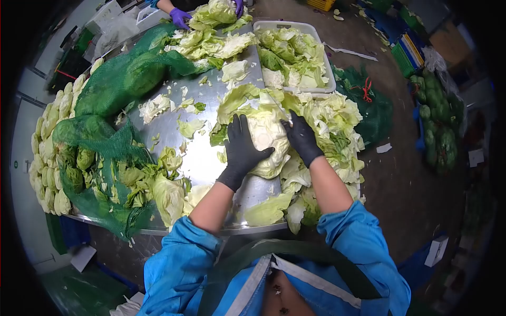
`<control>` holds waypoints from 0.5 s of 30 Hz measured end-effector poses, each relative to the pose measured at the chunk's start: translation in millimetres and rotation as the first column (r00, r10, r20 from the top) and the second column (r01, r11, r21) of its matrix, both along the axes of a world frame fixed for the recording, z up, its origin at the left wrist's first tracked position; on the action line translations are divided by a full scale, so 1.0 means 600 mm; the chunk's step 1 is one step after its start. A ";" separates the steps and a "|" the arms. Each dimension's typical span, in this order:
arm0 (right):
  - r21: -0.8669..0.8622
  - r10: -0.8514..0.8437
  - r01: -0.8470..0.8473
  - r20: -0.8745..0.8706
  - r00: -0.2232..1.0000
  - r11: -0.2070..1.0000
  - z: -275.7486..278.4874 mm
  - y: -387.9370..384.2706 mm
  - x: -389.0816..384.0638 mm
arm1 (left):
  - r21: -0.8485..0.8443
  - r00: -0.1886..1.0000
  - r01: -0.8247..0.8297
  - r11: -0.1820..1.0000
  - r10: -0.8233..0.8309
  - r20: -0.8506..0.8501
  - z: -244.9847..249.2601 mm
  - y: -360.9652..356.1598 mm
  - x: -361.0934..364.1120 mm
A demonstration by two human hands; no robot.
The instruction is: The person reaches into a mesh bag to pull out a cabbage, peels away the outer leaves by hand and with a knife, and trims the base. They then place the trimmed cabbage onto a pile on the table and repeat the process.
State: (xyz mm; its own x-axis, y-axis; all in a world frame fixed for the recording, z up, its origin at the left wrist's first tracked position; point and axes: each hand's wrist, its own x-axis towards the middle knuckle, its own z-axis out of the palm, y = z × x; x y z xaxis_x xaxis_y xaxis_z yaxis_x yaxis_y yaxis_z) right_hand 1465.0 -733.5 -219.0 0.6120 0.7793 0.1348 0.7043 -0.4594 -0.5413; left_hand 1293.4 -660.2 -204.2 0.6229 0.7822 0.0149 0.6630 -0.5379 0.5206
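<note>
A pale cabbage head [270, 134], its cut stem end facing up, rests on the metal table among loose outer leaves. My left hand [243, 150], in a black glove, holds its left side with fingers spread and the thumb across the front. At the right edge of the head is my right hand [303, 138], also black-gloved, closed around the handle of a knife [278, 107]. The thin blade points up and left over the leaves behind the head. Most of the handle is hidden in my fingers.
Trimmed leaves [334, 126] are heaped to the right, below a white crate [331, 73] of leaves. Green mesh bags [124, 79] and stacked cabbage heads [46, 163] occupy the left. Across the metal table [203, 152], another person's purple-gloved hands [180, 18] handle a cabbage.
</note>
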 end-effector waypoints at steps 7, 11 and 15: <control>-0.050 -0.159 0.151 -0.373 0.914 0.987 -0.117 0.016 0.084 | 0.236 0.965 0.122 0.964 -0.171 0.199 0.004 -0.032 -0.052; -0.032 -0.264 0.263 -0.167 0.950 0.964 -0.181 -0.071 0.094 | 0.167 0.874 -0.006 0.986 -0.076 0.479 -0.043 -0.082 -0.168; 0.285 0.026 0.016 -0.144 0.989 0.958 0.012 -0.084 0.000 | 0.222 0.848 0.116 0.968 -0.213 0.485 -0.049 -0.101 -0.210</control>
